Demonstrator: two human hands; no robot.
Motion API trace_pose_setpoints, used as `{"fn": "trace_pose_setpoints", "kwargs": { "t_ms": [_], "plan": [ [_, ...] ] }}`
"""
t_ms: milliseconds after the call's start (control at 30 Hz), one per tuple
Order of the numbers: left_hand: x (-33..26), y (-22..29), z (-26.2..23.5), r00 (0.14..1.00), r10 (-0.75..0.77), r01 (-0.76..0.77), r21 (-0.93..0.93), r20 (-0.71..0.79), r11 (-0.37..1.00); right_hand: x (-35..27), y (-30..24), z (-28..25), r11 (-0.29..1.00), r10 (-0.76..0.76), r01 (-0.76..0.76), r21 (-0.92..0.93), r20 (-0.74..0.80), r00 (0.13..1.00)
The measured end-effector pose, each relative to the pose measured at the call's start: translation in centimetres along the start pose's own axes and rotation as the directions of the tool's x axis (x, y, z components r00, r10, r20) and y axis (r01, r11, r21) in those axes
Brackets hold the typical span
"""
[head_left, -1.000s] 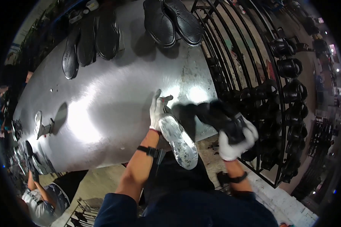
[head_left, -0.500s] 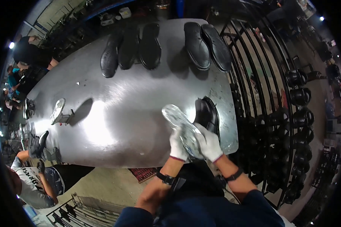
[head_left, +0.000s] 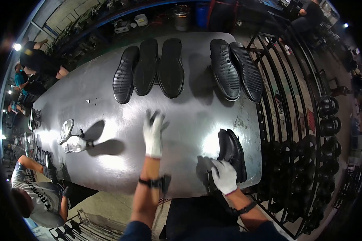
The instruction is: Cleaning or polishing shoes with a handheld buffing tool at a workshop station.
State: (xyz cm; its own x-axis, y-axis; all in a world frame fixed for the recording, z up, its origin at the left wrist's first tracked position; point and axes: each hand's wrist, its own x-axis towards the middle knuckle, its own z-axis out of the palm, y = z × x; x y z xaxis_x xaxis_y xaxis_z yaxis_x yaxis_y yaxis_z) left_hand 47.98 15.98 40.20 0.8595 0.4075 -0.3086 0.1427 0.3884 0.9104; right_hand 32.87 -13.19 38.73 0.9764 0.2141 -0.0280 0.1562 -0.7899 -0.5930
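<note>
My left hand (head_left: 153,134), in a white glove, is over the middle of the metal table (head_left: 181,116), its fingers apart and slightly blurred, holding nothing. My right hand (head_left: 224,176), gloved the same way, is at the near edge beside a black shoe (head_left: 231,150); its fingers are loosely spread with nothing visible in them. I cannot tell whether they touch the shoe. Away to the left are two shiny silvery sole-shaped pieces, one (head_left: 67,130) behind the other (head_left: 75,144), both casting long shadows.
Along the far side lie black shoe soles, tread up: three in a left group (head_left: 147,68) and two at the right (head_left: 226,70). A black rack (head_left: 285,96) with rounded black items stands right of the table. A co-worker (head_left: 44,197) is at the near left.
Both hands have let go of the silvery piece, and a second one now lies at the left beside the first. My left hand moved left and away; the right stayed near the shoe.
</note>
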Motion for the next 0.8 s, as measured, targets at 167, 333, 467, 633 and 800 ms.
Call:
{"fn": "trace_pose_setpoints", "kwargs": {
  "t_ms": [167,333,467,633,800],
  "plan": [
    [12.2,3.6,7.5,0.957,-0.181,0.229,-0.210,0.226,0.951,-0.1,1.7,-2.3,0.888,0.211,-0.148,-0.436,0.100,0.972],
    [4.6,-1.6,10.6,0.975,-0.145,0.178,-0.206,0.168,0.962,-0.2,9.9,-7.3,0.938,0.311,-0.300,0.174,-0.039,0.950],
    [-10.5,-7.8,6.4,0.893,-0.337,0.331,0.075,0.298,0.941,0.4,6.7,-7.8,0.694,0.339,-0.115,0.711,-0.181,0.923],
    [-10.3,-12.3,2.1,0.905,-0.422,0.404,0.208,0.052,0.891,1.9,4.4,-7.4,0.187,0.172,-0.589,0.786,0.564,0.807],
    [-4.8,-18.5,-2.1,0.914,-0.109,-0.177,0.627,0.391,0.759,-6.2,1.2,-6.6,0.216,0.110,-0.562,0.798,0.552,0.826]
  ]
}}
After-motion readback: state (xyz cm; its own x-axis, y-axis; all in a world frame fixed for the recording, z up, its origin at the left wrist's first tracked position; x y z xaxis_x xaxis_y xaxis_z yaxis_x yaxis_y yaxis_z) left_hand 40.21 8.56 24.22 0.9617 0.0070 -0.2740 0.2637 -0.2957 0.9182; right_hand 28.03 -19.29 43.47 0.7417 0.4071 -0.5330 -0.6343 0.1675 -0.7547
